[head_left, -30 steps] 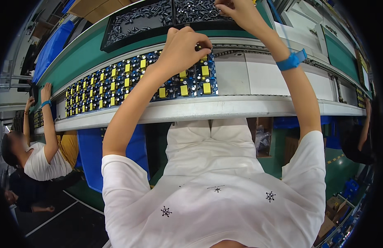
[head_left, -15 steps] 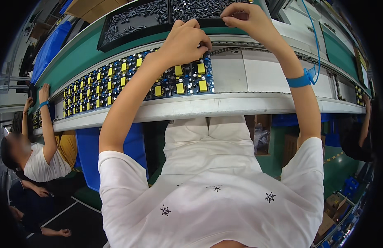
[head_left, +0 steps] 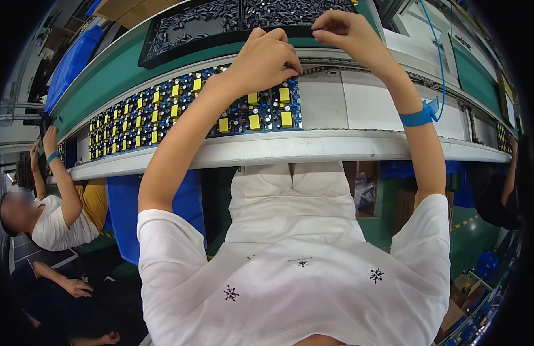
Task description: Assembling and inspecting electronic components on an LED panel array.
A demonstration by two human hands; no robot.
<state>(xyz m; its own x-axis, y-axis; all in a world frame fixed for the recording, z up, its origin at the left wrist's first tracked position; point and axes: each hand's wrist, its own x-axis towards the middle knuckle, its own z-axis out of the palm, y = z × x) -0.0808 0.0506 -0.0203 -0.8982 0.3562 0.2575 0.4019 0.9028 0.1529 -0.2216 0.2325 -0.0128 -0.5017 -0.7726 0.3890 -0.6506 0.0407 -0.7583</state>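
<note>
A long panel of blue circuit boards [head_left: 163, 118] with yellow parts lies on the conveyor in front of me. My left hand [head_left: 266, 56] rests curled on the panel's far edge, its fingertips tucked under. My right hand [head_left: 343, 32], with a blue wrist strap [head_left: 418, 117], hovers just beyond it with fingertips pinched close to the left hand's fingers. Whether either hand holds a small part is too small to see. A black tray [head_left: 192, 27] filled with small dark components sits just behind both hands.
The white conveyor rail [head_left: 336, 147] runs across below the boards. A green surface [head_left: 114, 72] lies behind them. Another person in a white shirt [head_left: 59, 222] sits at my left, with a hand [head_left: 49, 141] on the line. A blue cable [head_left: 437, 52] runs up at the right.
My right hand has drawn back from over the black tray to the left hand's fingertips. My left hand shifted slightly farther along the board's far edge.
</note>
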